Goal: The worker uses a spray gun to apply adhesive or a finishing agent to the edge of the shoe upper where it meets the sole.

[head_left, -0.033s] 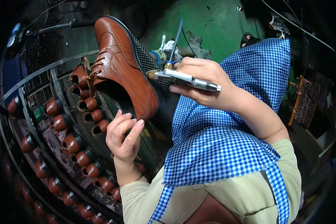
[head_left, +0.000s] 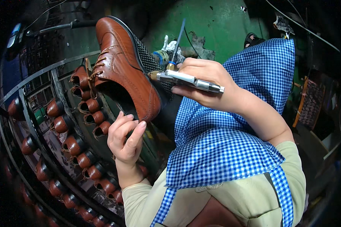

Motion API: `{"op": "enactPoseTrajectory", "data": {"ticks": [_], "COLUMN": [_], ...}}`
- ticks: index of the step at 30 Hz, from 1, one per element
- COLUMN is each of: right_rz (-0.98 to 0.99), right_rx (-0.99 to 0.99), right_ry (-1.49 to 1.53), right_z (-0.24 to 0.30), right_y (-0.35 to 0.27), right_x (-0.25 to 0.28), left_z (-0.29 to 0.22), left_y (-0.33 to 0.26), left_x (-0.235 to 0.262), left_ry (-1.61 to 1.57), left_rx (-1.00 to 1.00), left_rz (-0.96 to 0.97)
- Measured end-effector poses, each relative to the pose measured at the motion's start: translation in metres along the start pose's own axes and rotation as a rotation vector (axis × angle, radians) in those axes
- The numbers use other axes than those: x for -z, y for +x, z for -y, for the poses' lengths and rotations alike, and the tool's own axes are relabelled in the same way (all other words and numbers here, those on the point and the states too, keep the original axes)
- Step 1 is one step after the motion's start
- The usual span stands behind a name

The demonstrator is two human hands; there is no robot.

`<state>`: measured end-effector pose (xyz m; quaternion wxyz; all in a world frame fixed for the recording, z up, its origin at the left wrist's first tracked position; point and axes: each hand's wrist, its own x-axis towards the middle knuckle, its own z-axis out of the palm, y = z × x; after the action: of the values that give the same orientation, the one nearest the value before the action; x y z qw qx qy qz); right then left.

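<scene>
A brown leather lace-up shoe (head_left: 119, 70) with a black textured sole is held up on its side in front of me, toe pointing far left. My left hand (head_left: 127, 138) pinches the top edge of its heel, fingers inside the opening and thumb outside. In my right hand (head_left: 206, 85) is a small metal spray gun (head_left: 182, 78) with a brass nozzle. That nozzle sits close to the edge between the shoe's upper and sole; whether it touches, I cannot tell. A blue hose (head_left: 181, 36) rises from the gun's brass fitting.
On the left stands a metal rack (head_left: 28, 123) holding many similar brown shoes (head_left: 74, 145). A blue checked apron (head_left: 223, 151) covers my lap. Beyond the gun lie a wrapped bar (head_left: 163, 56) and ragged scraps, over a green floor (head_left: 223, 22). A cable (head_left: 303, 26) crosses at the upper right.
</scene>
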<state>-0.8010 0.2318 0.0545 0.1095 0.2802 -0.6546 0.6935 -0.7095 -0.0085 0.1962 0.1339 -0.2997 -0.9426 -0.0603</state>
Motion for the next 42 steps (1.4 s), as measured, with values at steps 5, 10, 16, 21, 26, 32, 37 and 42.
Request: {"op": "enactPoseTrajectory", "data": {"ticks": [5,10,16,21,26,32,37,42], "right_rz": [0.053,0.056,0.141,0.145,0.174,0.171,0.191,0.187], "right_rx": [-0.007,-0.068,-0.111,-0.068,-0.087,-0.084,-0.128,-0.143], "right_ry": [0.002,-0.019,-0.087,-0.101,-0.099,-0.076,-0.067,-0.096], "right_z": [0.002,0.004,0.011,0.015,0.022,0.028,0.035,0.039], "right_y": [0.001,0.005,0.004,0.002,-0.005,-0.014,-0.023,-0.032], "right_x": [0.002,-0.002,0.004,0.008,0.016,0.021,0.028,0.031], "left_z": [0.002,0.005,0.004,0.002,0.001,-0.002,-0.006,-0.006], "left_y": [0.001,0.002,0.004,0.007,0.012,0.021,0.033,0.049], "left_x": [0.0,0.001,0.001,0.003,0.003,0.006,0.008,0.006], "left_ry": [-0.017,-0.019,-0.01,-0.001,0.022,0.073,0.131,0.112], "left_rx": [-0.016,-0.033,-0.053,-0.064,-0.076,-0.092,-0.11,-0.138], "left_rz": [0.002,0.024,0.04,0.059,0.066,0.092,0.092,0.148]}}
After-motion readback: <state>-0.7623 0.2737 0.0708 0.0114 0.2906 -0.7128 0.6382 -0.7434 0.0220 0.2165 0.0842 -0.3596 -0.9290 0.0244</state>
